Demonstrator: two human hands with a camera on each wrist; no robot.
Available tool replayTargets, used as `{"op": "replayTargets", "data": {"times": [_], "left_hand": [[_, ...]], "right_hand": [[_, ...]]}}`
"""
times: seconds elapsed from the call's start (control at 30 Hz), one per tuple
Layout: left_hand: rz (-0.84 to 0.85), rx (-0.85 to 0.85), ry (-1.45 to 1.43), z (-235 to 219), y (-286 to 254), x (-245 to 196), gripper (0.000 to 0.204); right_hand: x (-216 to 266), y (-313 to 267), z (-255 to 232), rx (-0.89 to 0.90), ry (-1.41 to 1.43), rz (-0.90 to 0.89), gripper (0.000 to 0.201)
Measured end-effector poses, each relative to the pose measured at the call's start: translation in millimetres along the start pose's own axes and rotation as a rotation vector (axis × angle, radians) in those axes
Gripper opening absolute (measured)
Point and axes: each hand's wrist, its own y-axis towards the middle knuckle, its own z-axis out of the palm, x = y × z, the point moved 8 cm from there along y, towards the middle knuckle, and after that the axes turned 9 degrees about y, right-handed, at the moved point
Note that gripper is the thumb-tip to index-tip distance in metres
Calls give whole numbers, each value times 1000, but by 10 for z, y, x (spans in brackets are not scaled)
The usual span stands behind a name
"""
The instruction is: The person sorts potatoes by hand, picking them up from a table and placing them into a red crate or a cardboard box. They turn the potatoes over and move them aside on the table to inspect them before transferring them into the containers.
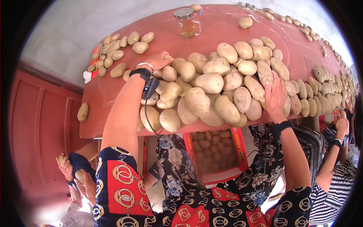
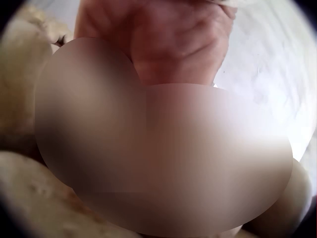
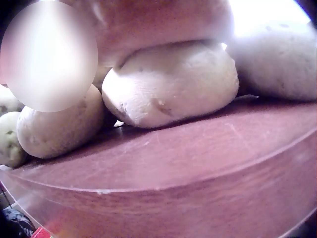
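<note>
A heap of pale potatoes (image 1: 210,83) covers the near middle of the red table. At the heap's far left, my left hand (image 1: 154,60) reaches over it and holds a potato (image 1: 167,57), part of which shows at the fingertips. In the left wrist view the palm (image 2: 168,44) appears above a blurred area that hides the fingers. My right hand (image 1: 276,96) rests against the heap's right side, fingers extended and thumb spread. From the right wrist, the hand (image 3: 163,29) lies over a potato (image 3: 173,84) near the table edge.
A lidded glass mug (image 1: 187,24) stands at the back of the red table (image 1: 151,22). More potatoes (image 1: 109,51) lie back left, and rows of them (image 1: 321,92) run right. A box of potatoes (image 1: 215,151) sits below the table edge. Other people's hands (image 1: 65,166) show at both sides.
</note>
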Motion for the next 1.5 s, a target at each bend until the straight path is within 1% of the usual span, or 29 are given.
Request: {"op": "replayTargets", "data": {"times": [0.03,0.1,0.13,0.23,0.3,0.33,0.4,0.47,0.53,0.6,0.73,0.83,0.93,1.0,1.07,1.1,1.17,1.2,1.27,1.33,1.4,1.43,1.47,1.5], "left_hand": [[-1,4,3,35,-16,35,58],[74,-118,-38,-18,-64,34,57],[80,-141,-31,-37,-102,22,55],[32,-110,12,-12,-203,31,55],[-19,-51,-61,12,-269,18,56],[-20,-49,-61,50,-252,59,56],[26,-44,-162,147,-225,148,59],[15,-39,-189,139,-242,182,59],[8,-26,-228,224,-250,192,59],[63,-14,-266,222,-258,192,56],[59,-39,-274,237,-419,179,54],[-86,-136,-238,224,-452,280,55],[-68,-130,-182,172,-425,254,55],[-56,-175,-166,92,-438,247,52],[44,-420,-397,-122,-430,245,51],[44,-423,-396,-137,-401,269,51],[42,-421,-545,-345,-548,91,44],[40,-425,-540,-404,-612,15,44],[-65,-407,-975,-403,-701,7,40],[-72,-416,-984,-447,-866,-45,36],[18,-358,-1152,-425,-1036,-123,36],[22,-422,-1138,-439,-1158,-161,35],[21,-425,-1135,-425,-1252,-174,35],[-35,-440,-1038,-413,-1354,-156,36]], "right_hand": [[-9,-7,12,2,2,4,53],[-13,4,7,6,4,-4,53],[-4,13,-5,0,4,-1,53],[-2,-11,2,-5,-11,9,53],[1,-2,6,-11,-12,4,53],[7,-4,-1,-16,-16,-7,52],[-29,-3,13,-4,-7,-7,52],[-9,17,22,-3,3,-3,52],[8,-3,-5,-8,-3,6,52],[-1,-8,-10,-21,-13,-6,52],[12,-2,2,-21,-53,6,52],[7,2,2,-25,-55,20,53],[36,-7,-21,-21,-33,26,53],[9,-16,2,-15,-50,28,53],[-5,11,6,-14,-70,26,53],[-10,10,10,-11,-64,30,53],[5,4,13,-7,-51,31,52],[14,5,11,-7,-58,38,52],[9,2,-1,-12,-64,45,52],[4,1,15,-12,-77,36,52],[4,7,15,-8,-64,37,52],[-4,6,16,1,-58,41,52],[-4,7,11,0,-54,40,52],[-7,9,13,1,-63,50,52]]}}
